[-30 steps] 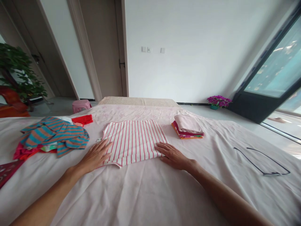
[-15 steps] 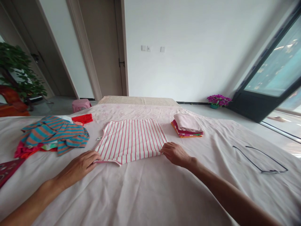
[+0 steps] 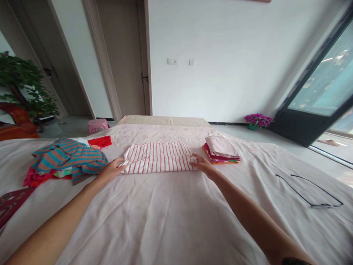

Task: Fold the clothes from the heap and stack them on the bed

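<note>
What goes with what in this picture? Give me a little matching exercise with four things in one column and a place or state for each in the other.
Things:
1. striped garment
2. folded stack
3. glasses
4. purple flowers

Places and states:
A. lying with their arms unfolded
B. in a green pot
C. between the left hand and the right hand
D. topped by a pale pink cloth

Pairs: 1-C, 2-D, 3-A, 4-B
</note>
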Demonstrator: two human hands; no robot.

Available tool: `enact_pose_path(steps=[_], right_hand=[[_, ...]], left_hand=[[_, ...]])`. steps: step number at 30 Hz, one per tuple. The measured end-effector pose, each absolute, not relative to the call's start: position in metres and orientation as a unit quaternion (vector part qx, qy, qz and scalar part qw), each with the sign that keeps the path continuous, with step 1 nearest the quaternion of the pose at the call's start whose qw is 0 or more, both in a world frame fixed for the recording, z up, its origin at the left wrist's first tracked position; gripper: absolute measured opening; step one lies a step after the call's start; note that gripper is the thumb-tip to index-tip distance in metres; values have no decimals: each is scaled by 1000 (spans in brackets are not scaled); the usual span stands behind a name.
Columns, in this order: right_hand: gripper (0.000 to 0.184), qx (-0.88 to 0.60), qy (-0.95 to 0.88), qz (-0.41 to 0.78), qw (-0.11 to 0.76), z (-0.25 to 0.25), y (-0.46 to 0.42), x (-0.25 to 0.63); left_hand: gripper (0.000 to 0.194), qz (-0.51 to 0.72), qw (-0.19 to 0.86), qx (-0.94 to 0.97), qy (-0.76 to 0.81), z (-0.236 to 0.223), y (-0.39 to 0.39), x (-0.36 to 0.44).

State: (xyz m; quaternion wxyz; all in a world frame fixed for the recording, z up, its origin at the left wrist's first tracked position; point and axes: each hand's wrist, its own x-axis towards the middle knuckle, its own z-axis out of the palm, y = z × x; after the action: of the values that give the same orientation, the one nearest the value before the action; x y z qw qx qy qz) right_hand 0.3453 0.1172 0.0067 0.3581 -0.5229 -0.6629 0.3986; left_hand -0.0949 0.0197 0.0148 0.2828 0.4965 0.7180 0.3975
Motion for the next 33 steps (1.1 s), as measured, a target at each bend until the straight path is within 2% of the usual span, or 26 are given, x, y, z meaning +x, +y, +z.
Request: enact_pose_path(steps=[5,9,12,15,19,26,31,33], right_hand=[[50,-539,-696,320,350,-5,114,344],[52,-492,-705,374,348,8,105,353],[55,-462,-720,435,279,16,94,372],[56,-481,-727,448,201,17,91,385],[58,-537,-728,365,218,13,98,373],[38,-578,-766,145,239,-9,100,344],[30,-574,-775,115,239,-14,97,344],[29,-580,-775,108,225,-9,95,344]], left_hand=[[58,394,261,515,715,13,12,-91],[58,393,288,520,702,15,-10,-91],[55,342,325,539,698,10,-34,-99],[56,286,331,555,708,6,-45,-105],[57,261,250,583,728,4,-33,-101],[32,184,115,608,764,-1,-30,-82],[31,147,74,621,766,-5,-46,-79],[32,130,15,625,770,-4,-50,-75]])
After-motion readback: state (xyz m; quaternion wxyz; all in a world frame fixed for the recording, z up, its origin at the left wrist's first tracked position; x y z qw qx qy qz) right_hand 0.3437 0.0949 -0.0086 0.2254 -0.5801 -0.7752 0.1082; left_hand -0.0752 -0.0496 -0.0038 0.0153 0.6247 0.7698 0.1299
